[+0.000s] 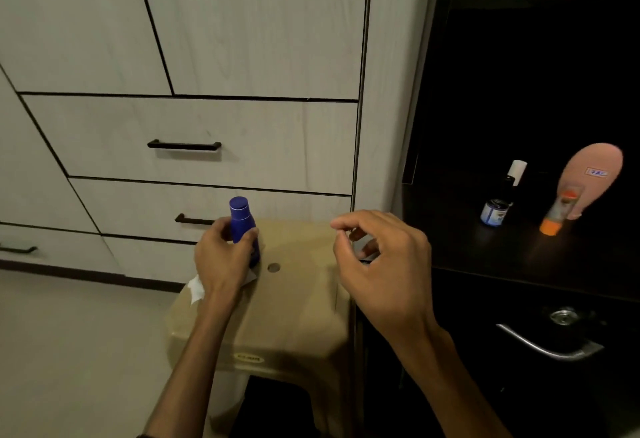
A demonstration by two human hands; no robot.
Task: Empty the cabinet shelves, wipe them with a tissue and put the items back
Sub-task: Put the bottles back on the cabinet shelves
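My left hand (221, 257) is wrapped around a small blue plastic bottle (243, 226), standing upright on the beige plastic stool (298, 306), with a crumpled white tissue (196, 287) under my wrist. My right hand (377, 264) hovers loosely curled, holding nothing.

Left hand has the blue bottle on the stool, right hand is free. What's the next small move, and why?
Probably let go of the blue bottle, since it stands upright on the stool in the left hand. Then send the empty right hand to the dark shelf, where the small bottles, the orange-capped tube and the pink brush remain.
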